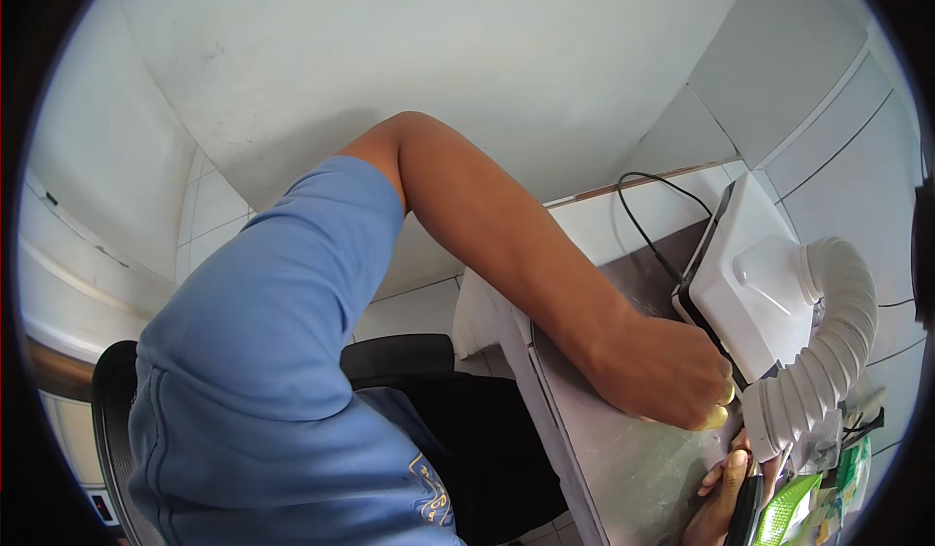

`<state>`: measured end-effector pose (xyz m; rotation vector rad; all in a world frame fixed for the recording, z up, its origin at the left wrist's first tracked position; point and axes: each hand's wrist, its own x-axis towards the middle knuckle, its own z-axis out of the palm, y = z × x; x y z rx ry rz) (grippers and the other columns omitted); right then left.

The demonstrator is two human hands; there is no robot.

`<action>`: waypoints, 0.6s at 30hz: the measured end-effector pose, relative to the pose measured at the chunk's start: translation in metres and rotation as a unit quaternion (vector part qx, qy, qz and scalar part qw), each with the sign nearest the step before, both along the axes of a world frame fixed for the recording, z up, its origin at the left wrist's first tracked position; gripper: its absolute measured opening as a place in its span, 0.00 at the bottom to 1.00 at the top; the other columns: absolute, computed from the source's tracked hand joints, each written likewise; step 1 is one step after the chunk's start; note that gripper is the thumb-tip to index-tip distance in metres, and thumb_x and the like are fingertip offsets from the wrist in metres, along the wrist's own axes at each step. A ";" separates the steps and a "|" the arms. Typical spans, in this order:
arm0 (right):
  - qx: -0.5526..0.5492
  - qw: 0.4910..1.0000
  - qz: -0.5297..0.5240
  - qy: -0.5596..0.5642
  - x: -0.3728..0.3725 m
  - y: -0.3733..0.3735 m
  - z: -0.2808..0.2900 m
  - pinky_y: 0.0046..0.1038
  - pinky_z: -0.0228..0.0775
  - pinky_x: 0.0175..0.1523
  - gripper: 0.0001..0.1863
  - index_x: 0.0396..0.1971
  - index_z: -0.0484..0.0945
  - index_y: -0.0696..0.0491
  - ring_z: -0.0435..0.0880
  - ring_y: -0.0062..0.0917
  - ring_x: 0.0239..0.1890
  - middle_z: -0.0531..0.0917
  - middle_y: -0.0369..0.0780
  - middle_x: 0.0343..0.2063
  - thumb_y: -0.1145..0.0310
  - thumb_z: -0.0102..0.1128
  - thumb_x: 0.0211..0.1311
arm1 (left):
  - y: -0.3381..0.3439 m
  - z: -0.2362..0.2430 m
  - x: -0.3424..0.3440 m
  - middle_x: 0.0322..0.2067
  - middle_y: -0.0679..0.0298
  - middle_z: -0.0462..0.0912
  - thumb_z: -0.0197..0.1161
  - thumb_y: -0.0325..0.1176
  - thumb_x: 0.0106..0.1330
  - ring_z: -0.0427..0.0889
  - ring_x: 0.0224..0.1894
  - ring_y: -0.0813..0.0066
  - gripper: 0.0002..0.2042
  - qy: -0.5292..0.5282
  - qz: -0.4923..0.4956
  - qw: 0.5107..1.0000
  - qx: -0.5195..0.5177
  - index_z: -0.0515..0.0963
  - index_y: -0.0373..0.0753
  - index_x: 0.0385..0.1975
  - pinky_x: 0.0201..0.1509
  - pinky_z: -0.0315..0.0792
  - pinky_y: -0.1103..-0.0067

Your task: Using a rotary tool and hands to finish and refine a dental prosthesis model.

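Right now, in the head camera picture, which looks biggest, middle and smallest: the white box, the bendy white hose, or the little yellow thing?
1. White box
2. Bendy white hose, close behind
3. Little yellow thing, half hidden in the fingers

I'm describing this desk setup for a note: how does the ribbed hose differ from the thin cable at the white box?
The ribbed hose is thick and pale grey-white; the cable is thin and black. The hose leaves the white box on its right and bends down toward the desk's front; the cable loops behind it over the desk's back edge. Both curve and meet the box.
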<state>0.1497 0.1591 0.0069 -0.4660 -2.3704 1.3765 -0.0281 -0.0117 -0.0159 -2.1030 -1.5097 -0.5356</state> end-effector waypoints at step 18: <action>-0.042 0.996 0.074 0.030 0.007 -0.004 -0.003 0.17 0.70 0.26 0.07 0.34 0.70 0.60 0.78 0.17 0.20 0.79 0.39 0.19 0.76 0.59 0.61 | -0.002 -0.002 0.010 0.27 0.61 0.75 0.59 0.29 0.52 0.78 0.34 0.66 0.06 -0.041 -0.008 0.999 -0.017 0.73 0.33 0.21 0.29 0.76 0.74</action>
